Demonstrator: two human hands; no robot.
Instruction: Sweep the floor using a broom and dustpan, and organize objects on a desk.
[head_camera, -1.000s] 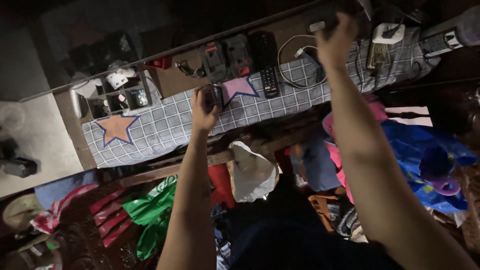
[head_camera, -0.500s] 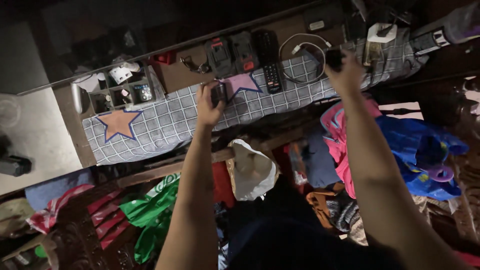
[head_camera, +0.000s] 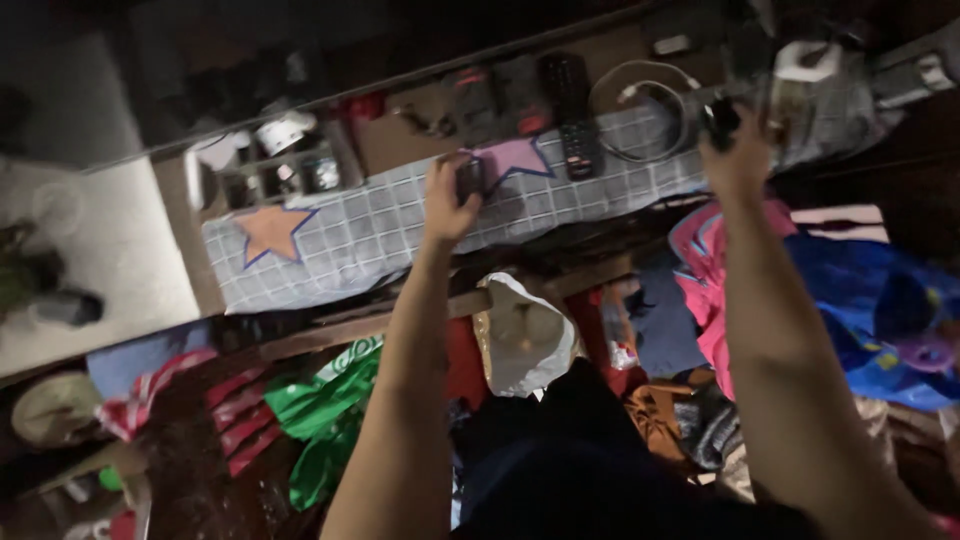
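My left hand (head_camera: 447, 203) is stretched out over a checked grey cloth (head_camera: 390, 225) on a shelf and grips a small dark cylindrical object (head_camera: 470, 178) next to a pink star patch (head_camera: 513, 157). My right hand (head_camera: 738, 150) is raised at the right end of the cloth and is closed on a small black object (head_camera: 719, 118); the blur hides what it is. A white coiled cable (head_camera: 640, 95) lies just left of that hand.
On the shelf lie a black remote (head_camera: 570, 100), two dark battery packs (head_camera: 497, 95), a small compartment organiser (head_camera: 285, 170) and an orange star patch (head_camera: 270, 230). A plug adapter (head_camera: 805, 65) sits far right. Below lie a white bag (head_camera: 520, 335), green bags (head_camera: 320, 415) and pink and blue cloth (head_camera: 860, 290).
My right hand has drawn back from the far edge of the shelf toward me, with the small black object in it. My left hand keeps its grip. The view shifted and blurred.
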